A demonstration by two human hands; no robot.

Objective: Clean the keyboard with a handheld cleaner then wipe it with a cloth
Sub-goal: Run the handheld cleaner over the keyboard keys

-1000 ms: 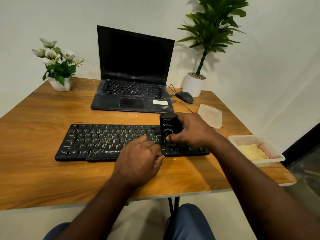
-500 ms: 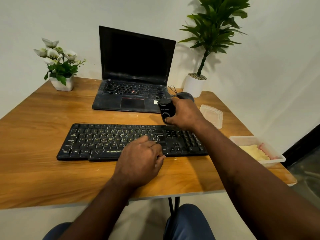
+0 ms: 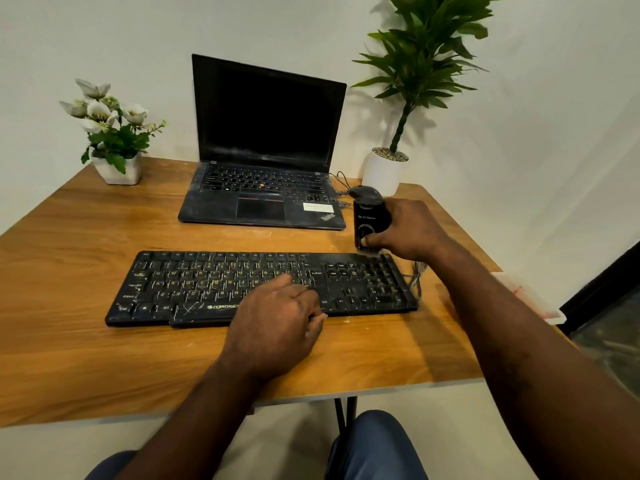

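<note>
A dusty black keyboard (image 3: 194, 289) lies across the middle of the wooden table (image 3: 69, 341). My left hand (image 3: 277, 323) rests curled on its front edge near the space bar, holding it down. My right hand (image 3: 412, 230) grips a black handheld cleaner (image 3: 367, 223), which stands upright on the table just behind the keyboard's right end, beside the laptop. No cloth can be made out; my right forearm covers most of the tray at the right.
An open black laptop (image 3: 263, 188) sits behind the keyboard, with a black mouse (image 3: 365, 192) and cable to its right. A flower pot (image 3: 116, 168) stands back left, a tall potted plant (image 3: 384, 171) back right. A white tray (image 3: 550, 313) edge shows at the right table edge.
My right hand has carried the cleaner off the keyboard's right part, back and to the right, down onto the table beside the laptop. My left hand has stayed on the keyboard.
</note>
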